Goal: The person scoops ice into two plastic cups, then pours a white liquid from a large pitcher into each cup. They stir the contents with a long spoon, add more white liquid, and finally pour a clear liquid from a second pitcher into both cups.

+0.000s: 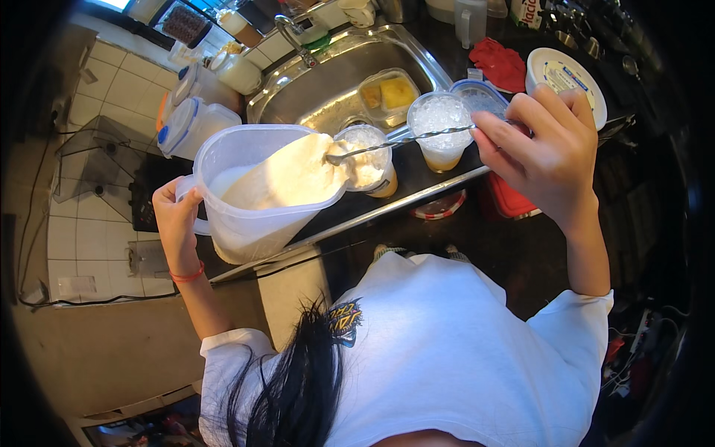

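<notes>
My left hand (177,215) grips the handle of a translucent plastic pitcher (251,223), tipped to the right. Thick cream-coloured foamy liquid (285,173) slides to its lip and onto the ice in a clear plastic cup (385,181). Between the fingers of my right hand (542,145) is a long twisted-handle metal spoon (413,137). The spoon's bowl end touches the foam at the pitcher's lip. To the right stands a second plastic cup (441,120), heaped with crushed ice over a yellow layer at the bottom. The spoon's shaft passes above this cup.
Behind the cups is a steel sink (313,95), holding a clear container with yellow pieces (397,92). Lidded plastic containers (195,125) stand left of it. A red cloth (497,61), a white round tub (567,84) and a blue-rimmed container (477,96) are on the right. A metal-trimmed counter edge (357,215) runs in front.
</notes>
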Tool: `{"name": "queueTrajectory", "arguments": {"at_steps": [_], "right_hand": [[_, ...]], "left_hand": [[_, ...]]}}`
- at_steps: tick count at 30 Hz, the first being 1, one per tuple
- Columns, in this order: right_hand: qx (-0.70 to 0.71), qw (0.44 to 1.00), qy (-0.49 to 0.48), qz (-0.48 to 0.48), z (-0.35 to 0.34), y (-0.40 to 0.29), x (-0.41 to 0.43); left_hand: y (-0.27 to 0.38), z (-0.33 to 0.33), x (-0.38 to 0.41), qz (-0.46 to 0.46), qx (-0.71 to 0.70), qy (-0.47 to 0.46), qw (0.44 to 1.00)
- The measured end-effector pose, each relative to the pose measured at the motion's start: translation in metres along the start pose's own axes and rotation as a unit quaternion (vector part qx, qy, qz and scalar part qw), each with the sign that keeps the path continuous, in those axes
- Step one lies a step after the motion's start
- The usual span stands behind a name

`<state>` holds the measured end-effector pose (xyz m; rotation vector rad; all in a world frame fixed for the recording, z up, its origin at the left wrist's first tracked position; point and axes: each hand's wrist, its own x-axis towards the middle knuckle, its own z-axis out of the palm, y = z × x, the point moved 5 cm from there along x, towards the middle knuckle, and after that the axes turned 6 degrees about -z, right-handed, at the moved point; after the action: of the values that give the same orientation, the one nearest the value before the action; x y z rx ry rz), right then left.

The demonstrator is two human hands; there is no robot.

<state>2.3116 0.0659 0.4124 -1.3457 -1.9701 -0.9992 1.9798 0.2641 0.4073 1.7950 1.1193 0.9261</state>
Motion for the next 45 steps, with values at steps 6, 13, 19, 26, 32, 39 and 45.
{"name": "queueTrajectory", "arguments": {"at_steps": [6, 13, 19, 26, 32, 39, 45], "right_hand": [[-0.022, 1.000, -0.004, 0.003, -0.002, 0.005, -0.003], [-0.048, 0.999, 0.022, 0.005, -0.009, 0.011, -0.003], [0.021, 1.000, 0.011, -0.004, -0.002, -0.003, 0.004], [0.016, 1.000, 0.010, 0.008, -0.001, 0.004, 0.000], [-0.004, 1.000, 0.012, 0.011, -0.002, 0.008, -0.002], [-0.019, 0.999, 0.022, 0.022, -0.010, 0.011, -0.001], [-0.006, 0.999, -0.010, 0.036, -0.023, 0.016, -0.004]], "left_hand": [[0.001, -0.001, 0.001, 0.005, 0.016, -0.006, 1.000], [0.003, -0.002, 0.003, 0.000, 0.027, 0.002, 1.000], [0.006, 0.001, 0.004, 0.000, 0.039, -0.004, 0.999], [0.007, -0.001, 0.002, 0.000, 0.043, -0.004, 0.999], [0.005, -0.002, 0.004, 0.001, 0.046, -0.010, 0.999], [0.006, -0.001, 0.006, -0.005, 0.046, -0.006, 0.999], [0.001, -0.003, 0.006, -0.015, 0.030, -0.006, 0.999]]}}
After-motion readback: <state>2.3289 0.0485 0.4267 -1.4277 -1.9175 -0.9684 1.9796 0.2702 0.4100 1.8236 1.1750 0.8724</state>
